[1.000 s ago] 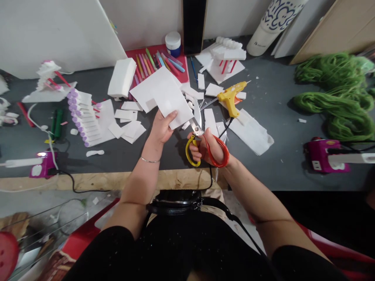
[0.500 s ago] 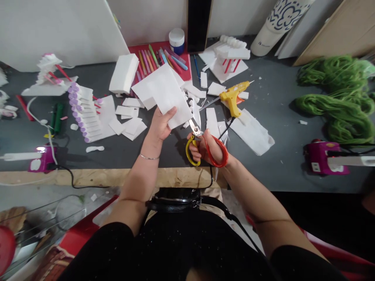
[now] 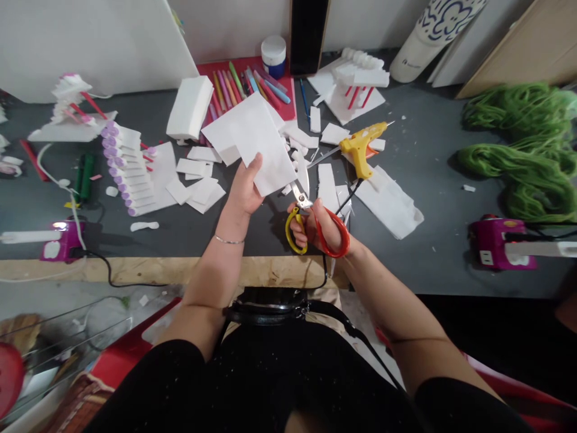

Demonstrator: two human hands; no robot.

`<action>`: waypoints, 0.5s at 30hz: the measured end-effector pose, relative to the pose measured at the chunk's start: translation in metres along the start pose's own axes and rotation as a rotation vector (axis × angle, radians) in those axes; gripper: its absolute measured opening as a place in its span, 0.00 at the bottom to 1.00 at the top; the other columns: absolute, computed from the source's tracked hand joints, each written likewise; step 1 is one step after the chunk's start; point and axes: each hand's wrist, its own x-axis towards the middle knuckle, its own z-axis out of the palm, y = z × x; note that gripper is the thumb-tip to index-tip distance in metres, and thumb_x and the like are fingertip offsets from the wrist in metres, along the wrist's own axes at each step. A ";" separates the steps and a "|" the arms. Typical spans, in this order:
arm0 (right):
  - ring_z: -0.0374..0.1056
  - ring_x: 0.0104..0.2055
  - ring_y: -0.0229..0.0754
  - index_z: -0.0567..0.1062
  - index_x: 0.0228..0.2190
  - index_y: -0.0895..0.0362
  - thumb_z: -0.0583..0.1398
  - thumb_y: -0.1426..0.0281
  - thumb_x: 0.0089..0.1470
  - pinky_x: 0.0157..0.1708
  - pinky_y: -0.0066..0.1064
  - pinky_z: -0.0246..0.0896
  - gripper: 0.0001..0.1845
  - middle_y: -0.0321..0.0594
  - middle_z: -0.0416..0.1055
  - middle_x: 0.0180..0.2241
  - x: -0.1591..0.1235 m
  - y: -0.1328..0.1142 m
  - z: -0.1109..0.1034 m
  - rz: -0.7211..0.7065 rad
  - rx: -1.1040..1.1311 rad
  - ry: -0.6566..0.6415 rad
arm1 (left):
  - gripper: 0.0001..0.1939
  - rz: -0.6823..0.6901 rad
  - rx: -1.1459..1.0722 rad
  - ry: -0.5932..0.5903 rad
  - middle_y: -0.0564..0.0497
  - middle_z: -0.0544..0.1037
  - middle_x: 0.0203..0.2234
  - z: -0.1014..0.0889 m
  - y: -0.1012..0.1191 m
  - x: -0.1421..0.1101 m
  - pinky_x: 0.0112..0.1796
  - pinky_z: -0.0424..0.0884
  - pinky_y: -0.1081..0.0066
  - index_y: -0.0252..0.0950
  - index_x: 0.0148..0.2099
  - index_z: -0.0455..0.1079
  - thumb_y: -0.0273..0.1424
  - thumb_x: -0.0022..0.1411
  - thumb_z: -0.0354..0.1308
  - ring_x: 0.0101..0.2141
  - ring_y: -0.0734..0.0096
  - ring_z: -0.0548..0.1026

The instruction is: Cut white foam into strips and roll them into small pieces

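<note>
My left hand [image 3: 247, 187] grips a white foam sheet [image 3: 265, 144], thumb on top and the other fingers hidden beneath it. A corner of the sheet lies at the blades of the scissors [image 3: 301, 195], which have one red handle loop and one yellow loop. My right hand [image 3: 320, 225] is wrapped through both loops, and the blades stand apart. Around the blades lie small white offcuts [image 3: 300, 141]. A yellow hot glue gun [image 3: 358, 150] rests just beyond them to the right, its black cord running toward me.
Left of my hands are white strips [image 3: 201, 195] and a stepped white model [image 3: 130, 171] with purple discs. Markers [image 3: 229, 90] and a white-blue jar [image 3: 273, 57] stand behind. On the right are green yarn [image 3: 518, 156], a purple power block [image 3: 500, 243] and a tall bottle [image 3: 417, 51].
My left thumb has shifted slightly up and left on the sheet. Both hands otherwise hold nearly the same position, and the view has moved a little.
</note>
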 end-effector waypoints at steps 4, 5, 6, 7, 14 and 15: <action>0.55 0.20 0.33 0.66 0.44 0.52 0.53 0.34 0.61 0.22 0.28 0.56 0.34 0.27 0.59 0.24 0.000 -0.002 0.001 0.000 0.011 -0.003 | 0.29 -0.063 -0.064 0.008 0.43 0.84 0.52 -0.001 0.006 0.002 0.62 0.75 0.52 0.40 0.53 0.78 0.57 0.63 0.64 0.68 0.44 0.70; 0.55 0.20 0.33 0.66 0.44 0.52 0.53 0.34 0.61 0.22 0.28 0.55 0.34 0.27 0.59 0.24 0.000 -0.002 0.001 0.004 0.016 -0.004 | 0.28 -0.065 -0.092 0.015 0.43 0.84 0.52 -0.002 0.006 0.002 0.62 0.75 0.50 0.40 0.53 0.78 0.57 0.65 0.62 0.68 0.44 0.69; 0.54 0.20 0.33 0.66 0.43 0.52 0.52 0.34 0.61 0.21 0.28 0.55 0.34 0.27 0.59 0.24 -0.001 -0.004 0.002 0.009 0.024 -0.005 | 0.27 -0.062 -0.117 0.024 0.44 0.84 0.53 -0.003 0.007 0.004 0.62 0.76 0.50 0.40 0.53 0.78 0.56 0.67 0.60 0.69 0.45 0.69; 0.54 0.20 0.33 0.67 0.43 0.52 0.52 0.33 0.61 0.21 0.28 0.54 0.34 0.27 0.59 0.23 -0.001 -0.005 0.002 0.015 0.032 -0.006 | 0.26 -0.059 -0.137 0.035 0.45 0.84 0.53 -0.005 0.007 0.005 0.62 0.76 0.49 0.40 0.53 0.78 0.55 0.68 0.59 0.68 0.45 0.70; 0.51 0.19 0.35 0.69 0.46 0.51 0.53 0.30 0.56 0.19 0.30 0.53 0.39 0.28 0.61 0.23 -0.006 -0.012 -0.004 -0.003 0.118 -0.174 | 0.13 -0.077 -0.110 0.147 0.48 0.87 0.47 -0.025 -0.010 0.018 0.59 0.79 0.60 0.39 0.44 0.79 0.39 0.60 0.72 0.63 0.50 0.77; 0.51 0.19 0.34 0.69 0.47 0.51 0.52 0.29 0.55 0.19 0.29 0.53 0.40 0.28 0.61 0.22 -0.005 -0.013 -0.004 -0.003 0.125 -0.186 | 0.14 -0.066 -0.099 0.156 0.48 0.87 0.47 -0.027 -0.014 0.020 0.57 0.80 0.60 0.40 0.43 0.78 0.39 0.58 0.74 0.61 0.50 0.78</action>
